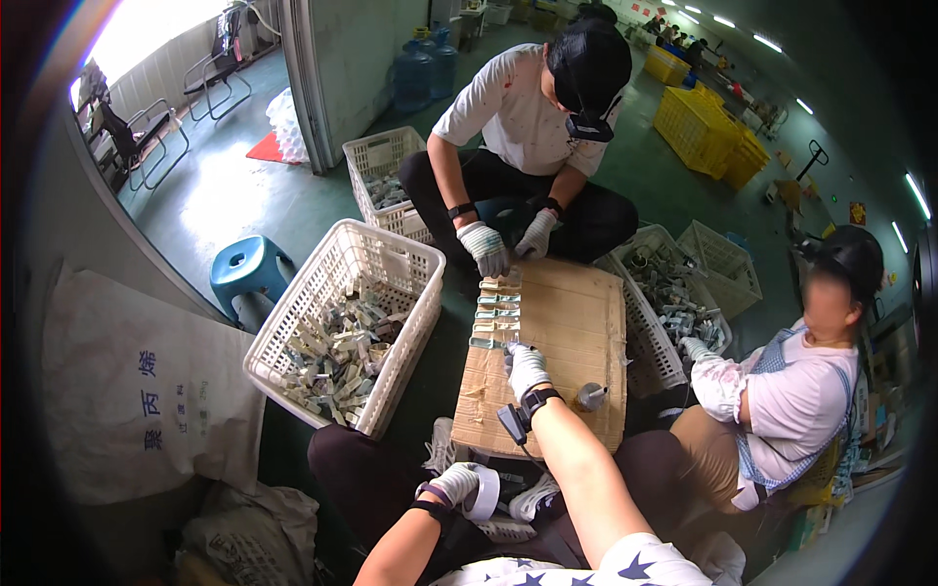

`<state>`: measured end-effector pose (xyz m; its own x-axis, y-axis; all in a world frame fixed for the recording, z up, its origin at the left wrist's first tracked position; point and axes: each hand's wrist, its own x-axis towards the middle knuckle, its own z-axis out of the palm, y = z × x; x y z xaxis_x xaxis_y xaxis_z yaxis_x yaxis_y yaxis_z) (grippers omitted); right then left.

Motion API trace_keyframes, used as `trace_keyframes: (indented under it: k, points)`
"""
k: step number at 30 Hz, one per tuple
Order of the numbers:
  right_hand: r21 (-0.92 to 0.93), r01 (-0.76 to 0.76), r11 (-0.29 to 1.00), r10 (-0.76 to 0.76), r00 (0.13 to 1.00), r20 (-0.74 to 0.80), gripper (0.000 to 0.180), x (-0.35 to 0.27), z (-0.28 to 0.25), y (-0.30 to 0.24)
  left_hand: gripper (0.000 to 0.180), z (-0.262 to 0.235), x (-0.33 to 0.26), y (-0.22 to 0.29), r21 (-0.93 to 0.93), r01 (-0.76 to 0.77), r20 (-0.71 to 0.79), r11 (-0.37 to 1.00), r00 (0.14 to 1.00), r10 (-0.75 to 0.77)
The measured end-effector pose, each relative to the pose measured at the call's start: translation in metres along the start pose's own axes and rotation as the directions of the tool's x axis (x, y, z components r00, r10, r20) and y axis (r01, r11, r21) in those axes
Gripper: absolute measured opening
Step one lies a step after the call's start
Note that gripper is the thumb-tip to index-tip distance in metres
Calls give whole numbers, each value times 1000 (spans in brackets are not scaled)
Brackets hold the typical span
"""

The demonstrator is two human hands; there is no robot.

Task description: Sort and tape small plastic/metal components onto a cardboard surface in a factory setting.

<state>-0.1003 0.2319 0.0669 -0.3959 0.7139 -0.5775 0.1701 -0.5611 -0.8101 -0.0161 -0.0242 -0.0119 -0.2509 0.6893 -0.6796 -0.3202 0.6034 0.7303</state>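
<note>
A row of small flat clip-like pieces (496, 314), pale green and tan, lies along the left side of a cardboard box top (576, 322). My gloved right hand (528, 368) is at the near end of this row, fingers drawn together; whatever is between them is too small to make out. Lower down, close to my lap, my gloved left hand (456, 481) grips a roll of white tape (483, 494). Across the box, a co-worker's two gloved hands (508, 244) are at the row's far end. A small grey, pointed object (591, 396) stands on the box, right of my forearm.
A white crate (410, 337) of loose pieces stands left of the box. Another filled crate (640, 337) is at right, beside a second seated co-worker (782, 400). A blue stool (244, 273) and large white sack (147, 391) are farther left. Yellow crates (694, 127) stand behind.
</note>
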Motion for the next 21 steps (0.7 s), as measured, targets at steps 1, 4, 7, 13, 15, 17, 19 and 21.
trace_keyframes:
  k: [1,4,7,13,15,17,19,21]
  points:
    - [-14,-1,1000,1,1000,-9,12,1,-2,2,27,0,-5,7,-31,36,30,999,999,-36]
    - [-44,-54,998,54,999,-10,13,3,2,2,29,-2,9,-8,-114,47,75,992,996,-39]
    - [-35,-48,998,48,999,2,12,6,-1,6,30,-1,4,4,76,49,49,996,997,-53]
    - [-94,-64,993,65,998,3,11,10,0,8,33,1,-20,33,-182,118,78,976,991,-105]
    - [-80,-34,996,33,999,-9,8,12,-1,12,34,3,-27,40,-188,124,60,974,992,-115]
    - [-101,-35,994,35,999,-6,7,20,-6,14,35,2,-30,48,-181,121,46,976,992,-114]
    - [-178,-63,982,61,998,-20,7,19,-3,15,35,0,-27,39,-177,115,33,977,993,-111]
    - [-183,-18,983,13,1000,-27,8,21,0,20,35,1,-22,29,-143,89,10,986,996,-89]
